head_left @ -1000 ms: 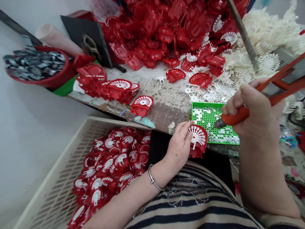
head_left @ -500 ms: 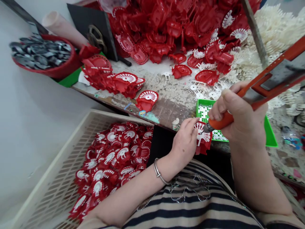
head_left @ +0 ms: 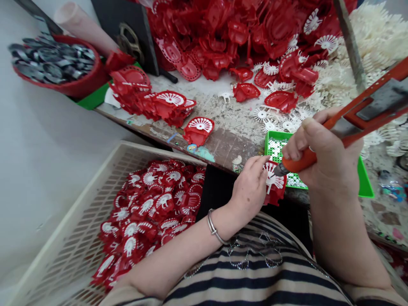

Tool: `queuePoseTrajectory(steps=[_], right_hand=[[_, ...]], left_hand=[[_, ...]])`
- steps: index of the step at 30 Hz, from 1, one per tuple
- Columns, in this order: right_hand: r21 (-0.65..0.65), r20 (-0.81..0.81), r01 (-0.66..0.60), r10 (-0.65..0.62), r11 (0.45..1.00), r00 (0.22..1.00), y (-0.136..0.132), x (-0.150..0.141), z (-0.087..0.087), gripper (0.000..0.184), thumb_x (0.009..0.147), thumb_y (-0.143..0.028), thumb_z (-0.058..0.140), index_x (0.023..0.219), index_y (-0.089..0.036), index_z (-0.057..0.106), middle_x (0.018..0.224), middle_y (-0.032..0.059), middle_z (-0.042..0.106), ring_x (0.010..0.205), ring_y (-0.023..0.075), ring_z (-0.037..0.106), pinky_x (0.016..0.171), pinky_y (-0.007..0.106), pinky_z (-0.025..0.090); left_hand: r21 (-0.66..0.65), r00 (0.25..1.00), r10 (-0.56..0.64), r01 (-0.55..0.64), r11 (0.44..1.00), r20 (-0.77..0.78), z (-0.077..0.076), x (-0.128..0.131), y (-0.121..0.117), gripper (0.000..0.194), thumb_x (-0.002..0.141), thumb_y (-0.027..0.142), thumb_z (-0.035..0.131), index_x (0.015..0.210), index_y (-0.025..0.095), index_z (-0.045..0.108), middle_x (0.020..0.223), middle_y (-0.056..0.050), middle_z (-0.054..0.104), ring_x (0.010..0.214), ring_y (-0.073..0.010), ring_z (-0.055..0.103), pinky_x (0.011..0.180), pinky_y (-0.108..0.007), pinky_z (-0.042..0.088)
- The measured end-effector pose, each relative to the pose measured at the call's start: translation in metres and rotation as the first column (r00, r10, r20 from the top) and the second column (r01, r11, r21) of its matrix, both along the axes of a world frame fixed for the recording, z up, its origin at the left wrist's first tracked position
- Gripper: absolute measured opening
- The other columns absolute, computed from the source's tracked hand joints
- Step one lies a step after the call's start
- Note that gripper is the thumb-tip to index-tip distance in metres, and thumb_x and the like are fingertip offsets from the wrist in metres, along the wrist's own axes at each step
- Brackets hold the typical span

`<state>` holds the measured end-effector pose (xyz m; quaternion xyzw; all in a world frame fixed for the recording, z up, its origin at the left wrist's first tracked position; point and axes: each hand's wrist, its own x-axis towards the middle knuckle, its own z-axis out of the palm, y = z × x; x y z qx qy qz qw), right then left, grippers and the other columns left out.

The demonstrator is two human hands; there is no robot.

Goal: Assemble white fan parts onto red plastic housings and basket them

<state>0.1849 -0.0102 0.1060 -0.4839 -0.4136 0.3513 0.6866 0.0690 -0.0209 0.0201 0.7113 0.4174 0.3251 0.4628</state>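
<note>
My left hand grips a red plastic shell with a white fan insert, held just below the table's front edge. My right hand is wrapped round an orange-handled power screwdriver, whose metal tip rests on the white insert. Its orange frame runs up to the right. Right behind the part lies a green tray of small white screws.
A cream slatted crate at lower left holds several finished red-and-white parts. On the worn table sit a stack of red shells, a lone assembled part, heaps of red shells and white fans behind, and a red bowl of metal discs.
The screwdriver tip came down from over the green tray onto the white insert, and my left hand drew the part slightly closer to it. The camera shifted a little.
</note>
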Motion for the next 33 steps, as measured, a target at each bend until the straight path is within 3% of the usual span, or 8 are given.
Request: queuePoseTrajectory(steps=[11,19,24,33], right_hand=[[0.052,0.083,0.006,-0.010,0.999,0.997,-0.005,-0.004,-0.003,0.026,0.074,-0.032,0.077,0.067,-0.027,0.052,0.050,-0.0068,0.045,0.039,0.0109,0.042,0.041,0.029,0.038],[0.076,0.212,0.093,-0.107,0.993,0.971,-0.009,-0.012,-0.006,0.026,0.079,-0.030,0.072,0.063,-0.026,0.051,0.054,-0.0051,0.046,0.044,0.0119,0.045,0.046,0.031,0.038],[0.100,0.142,0.061,-0.075,0.993,0.987,-0.006,-0.015,-0.006,0.023,0.079,-0.029,0.071,0.066,-0.026,0.052,0.049,-0.0069,0.046,0.037,0.0102,0.039,0.039,0.028,0.035],[0.100,0.152,0.050,-0.065,0.994,0.986,-0.005,-0.014,-0.005,0.025,0.079,-0.030,0.073,0.069,-0.027,0.051,0.048,-0.0075,0.045,0.036,0.0112,0.041,0.039,0.029,0.035]], left_hand=[[-0.015,1.000,0.002,-0.003,1.000,-0.015,0.002,0.000,0.000,0.036,0.094,0.017,0.038,0.126,0.017,0.055,0.129,-0.011,0.057,0.119,-0.0197,0.054,0.108,-0.039,0.043],[-0.048,0.998,0.031,-0.028,0.998,0.051,0.001,0.002,0.001,0.036,0.092,0.014,0.039,0.121,0.017,0.059,0.126,-0.010,0.059,0.118,-0.0197,0.055,0.107,-0.038,0.044],[-0.055,0.995,0.059,-0.055,0.997,0.080,0.000,0.004,0.000,0.036,0.091,0.014,0.040,0.121,0.018,0.060,0.123,-0.010,0.060,0.117,-0.0186,0.056,0.106,-0.037,0.044],[-0.078,0.995,0.056,-0.049,0.996,0.084,0.000,0.004,0.001,0.037,0.091,0.014,0.040,0.121,0.017,0.061,0.124,-0.010,0.059,0.116,-0.0195,0.056,0.106,-0.037,0.045]])
